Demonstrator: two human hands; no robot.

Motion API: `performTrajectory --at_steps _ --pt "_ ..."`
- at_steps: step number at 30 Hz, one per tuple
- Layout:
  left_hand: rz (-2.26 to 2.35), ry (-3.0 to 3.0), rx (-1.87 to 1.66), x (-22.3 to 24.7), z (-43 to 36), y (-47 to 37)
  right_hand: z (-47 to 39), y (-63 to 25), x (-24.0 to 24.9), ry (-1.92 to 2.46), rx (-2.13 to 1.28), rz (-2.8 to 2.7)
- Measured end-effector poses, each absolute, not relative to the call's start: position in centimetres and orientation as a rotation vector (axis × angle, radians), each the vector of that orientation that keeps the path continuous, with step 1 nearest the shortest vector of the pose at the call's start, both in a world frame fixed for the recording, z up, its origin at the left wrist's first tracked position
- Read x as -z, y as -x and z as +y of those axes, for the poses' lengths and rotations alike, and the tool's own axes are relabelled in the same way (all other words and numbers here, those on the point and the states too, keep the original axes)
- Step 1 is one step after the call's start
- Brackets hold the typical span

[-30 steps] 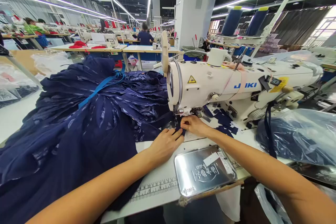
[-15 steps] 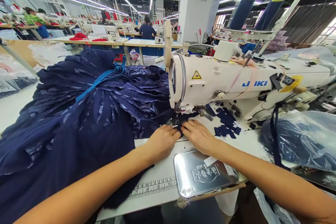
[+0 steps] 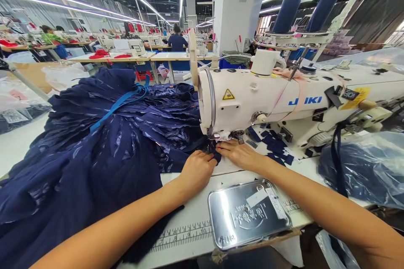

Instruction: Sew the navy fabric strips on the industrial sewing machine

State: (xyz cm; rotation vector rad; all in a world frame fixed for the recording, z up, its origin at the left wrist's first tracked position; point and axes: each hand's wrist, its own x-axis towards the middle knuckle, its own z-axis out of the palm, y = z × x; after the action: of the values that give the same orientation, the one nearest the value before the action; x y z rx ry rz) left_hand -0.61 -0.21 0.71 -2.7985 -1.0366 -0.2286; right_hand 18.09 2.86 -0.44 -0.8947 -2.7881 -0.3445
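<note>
Navy fabric (image 3: 104, 164) lies heaped over the left side of the sewing table (image 3: 184, 214) and reaches its front edge, its right end running under the head of the sewing machine (image 3: 243, 96). Bare white tabletop with a printed ruler (image 3: 186, 233) shows between the fabric and a metal tin (image 3: 249, 214), which sits at the front edge. Navy scraps (image 3: 274, 145) lie beneath the machine arm, with a plastic bag (image 3: 362, 168) well to their right. The left hand (image 3: 198, 170), fingers curled, touches the fabric near the presser foot; the right hand (image 3: 241, 155), fingers close together and slightly bent, touches it from the other side. Whether either hand pinches it cannot be told
</note>
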Motion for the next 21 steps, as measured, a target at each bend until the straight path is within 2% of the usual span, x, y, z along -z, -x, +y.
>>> performTrajectory --at_steps 21 --pt "-1.000 2.737 0.343 0.3 1.1 0.5 3.1 -17.8 0.4 1.096 0.398 -2.784"
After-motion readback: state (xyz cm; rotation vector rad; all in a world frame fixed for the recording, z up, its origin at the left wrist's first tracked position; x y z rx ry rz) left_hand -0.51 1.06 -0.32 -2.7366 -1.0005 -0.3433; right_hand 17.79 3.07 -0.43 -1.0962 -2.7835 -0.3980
